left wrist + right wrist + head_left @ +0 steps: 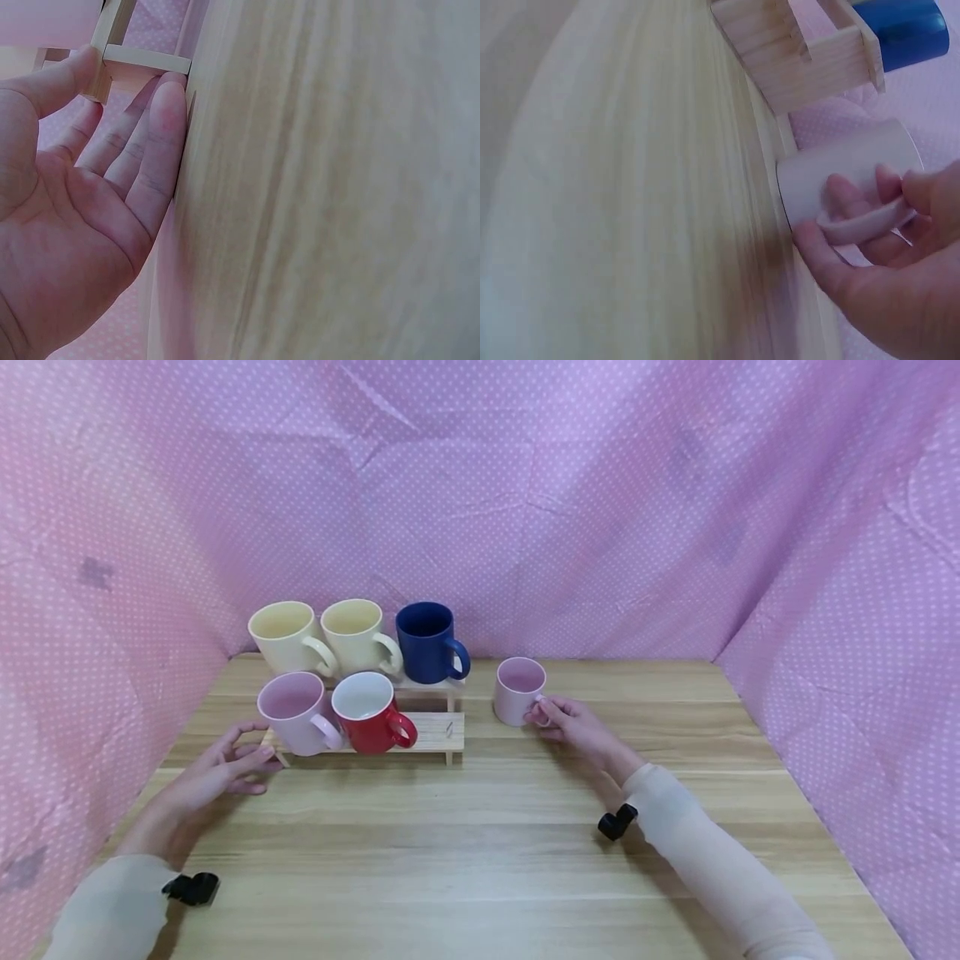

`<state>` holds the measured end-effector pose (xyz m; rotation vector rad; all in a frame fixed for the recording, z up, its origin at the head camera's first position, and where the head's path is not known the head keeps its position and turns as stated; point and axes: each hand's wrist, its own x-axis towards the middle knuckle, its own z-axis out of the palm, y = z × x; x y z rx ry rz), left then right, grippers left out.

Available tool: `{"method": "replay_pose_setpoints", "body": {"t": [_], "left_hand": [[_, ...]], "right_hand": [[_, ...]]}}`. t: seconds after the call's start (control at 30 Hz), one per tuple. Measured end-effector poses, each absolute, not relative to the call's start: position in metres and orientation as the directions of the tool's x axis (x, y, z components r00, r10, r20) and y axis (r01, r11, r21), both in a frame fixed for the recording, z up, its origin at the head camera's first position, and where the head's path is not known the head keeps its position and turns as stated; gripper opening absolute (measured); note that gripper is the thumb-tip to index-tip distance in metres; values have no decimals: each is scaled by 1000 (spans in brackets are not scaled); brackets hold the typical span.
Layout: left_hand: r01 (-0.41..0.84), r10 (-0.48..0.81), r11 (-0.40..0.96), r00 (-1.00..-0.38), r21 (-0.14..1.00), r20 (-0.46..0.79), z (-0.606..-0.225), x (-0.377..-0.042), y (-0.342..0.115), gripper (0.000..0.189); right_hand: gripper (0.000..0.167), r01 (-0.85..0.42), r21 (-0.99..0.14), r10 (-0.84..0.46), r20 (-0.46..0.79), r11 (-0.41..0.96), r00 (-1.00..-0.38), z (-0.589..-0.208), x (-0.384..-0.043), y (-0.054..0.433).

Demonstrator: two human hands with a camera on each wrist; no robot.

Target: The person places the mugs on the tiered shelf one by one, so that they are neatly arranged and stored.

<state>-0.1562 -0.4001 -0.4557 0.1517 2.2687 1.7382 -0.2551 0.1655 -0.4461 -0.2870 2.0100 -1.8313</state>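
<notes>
My right hand (573, 727) holds a pale pink mug (516, 703) by its handle, right of the rack. In the right wrist view, the fingers go through and around the mug handle (862, 225), and the mug base is at the wooden tabletop. My left hand (217, 768) is at the left end of a two-tier wooden rack (435, 731). The left wrist view has the thumb (71, 79) against the end of the shelf board, other fingers extended beside the rack leg (146, 58). Another pink mug (303, 718) and a red mug (371, 718) stand on the lower tier.
Along the upper tier stand two cream mugs (285, 639) and a dark blue mug (426, 647), handles toward the right. The rack sits at the back left of the wooden table (480, 843). Pink dotted cloth (525, 527) hangs behind and at both sides.
</notes>
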Motion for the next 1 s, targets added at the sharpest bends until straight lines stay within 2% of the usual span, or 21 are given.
{"method": "replay_pose_setpoints", "body": {"t": [0.2,0.37,0.63,1.0], "left_hand": [[-88,258,251,-954,964,-154,-456,-154,-399,34],[-74,251,263,-957,962,-143,-455,-152,-402,33],[-81,242,278,-958,957,-152,-456,-153,-402,34],[-83,243,288,-957,954,-156,-454,-156,-400,36]], "right_hand": [[41,41,-996,-390,-71,83,-918,-438,-239,166],[40,-5,-998,-435,-22,62,-900,-421,-224,164],[39,33,-999,-543,-42,27,-839,-390,-202,140],[40,19,-999,-600,-41,44,-799,-391,-198,95]]}}
